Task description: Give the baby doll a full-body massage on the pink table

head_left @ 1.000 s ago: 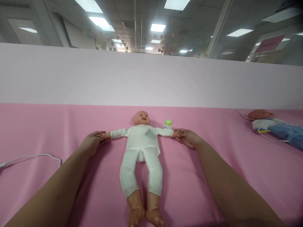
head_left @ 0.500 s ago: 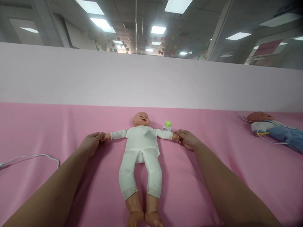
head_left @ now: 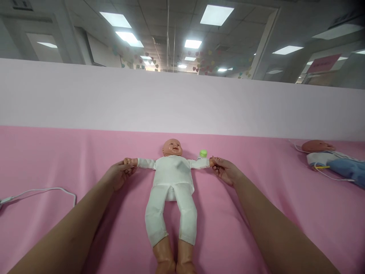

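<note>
A baby doll (head_left: 173,173) with a white cloth body lies on its back, its arms stretched out sideways and its bare feet toward me. My left hand (head_left: 119,174) pinches the doll's hand on the left, with the thumb on top and the other fingers beneath. On the other side, my right hand (head_left: 226,170) is closed around the doll's other hand. Just behind the doll's arm on the right stands a small bottle with a green cap (head_left: 203,153), its lower part hidden by that arm.
Pink sheeting (head_left: 242,243) covers the surface, with a pale wall panel (head_left: 182,104) and glass behind it. A second doll in blue and white (head_left: 339,163) lies at the far right with thin tubing. On the left runs a white cable (head_left: 42,189).
The view has tilted slightly, so everything sits a little lower and further right. The doll's arm on the left is raised a bit; both hands keep their hold.
</note>
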